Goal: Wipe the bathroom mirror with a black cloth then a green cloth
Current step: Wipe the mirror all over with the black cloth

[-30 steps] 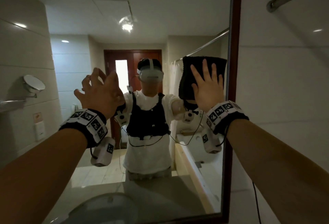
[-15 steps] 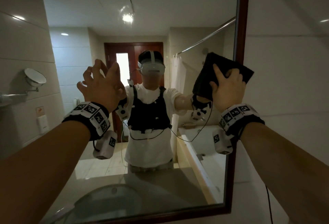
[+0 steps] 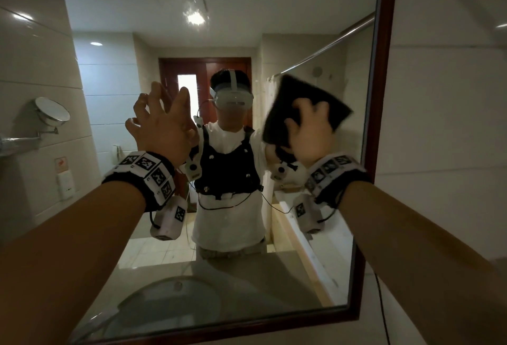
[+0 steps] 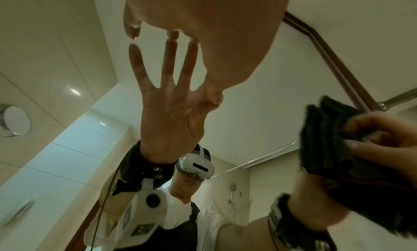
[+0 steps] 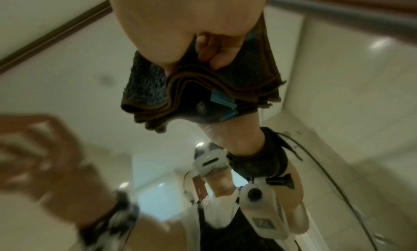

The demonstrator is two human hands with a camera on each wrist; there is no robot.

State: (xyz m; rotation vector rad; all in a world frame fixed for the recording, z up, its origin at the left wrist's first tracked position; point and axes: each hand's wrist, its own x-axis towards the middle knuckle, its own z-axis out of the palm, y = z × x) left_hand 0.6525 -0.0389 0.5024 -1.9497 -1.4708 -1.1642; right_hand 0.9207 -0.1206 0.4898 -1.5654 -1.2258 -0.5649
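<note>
1. Nearest, two bare forearms reach up from the bottom corners, each with a patterned wrist band and a small white camera.
2. The left hand (image 3: 164,128) is raised with its fingers spread and holds nothing; its fingertips (image 4: 172,34) meet their own reflection on the glass.
3. The right hand (image 3: 311,132) has its grip curled round a folded black cloth (image 3: 304,100), thumb and fingers pinching the layers. A second ago its fingers lay flat on the cloth, near the right frame; now the cloth sits further left, towards the middle of the glass.
4. That shift suggests the black-cloth wipe is under way, working leftward. No green cloth is in view.
5. Beyond is the bathroom mirror (image 3: 310,276), in a dark wooden frame (image 3: 384,97).
6. Farthest, the glass reflects the person, a door and a shower rail.
</note>
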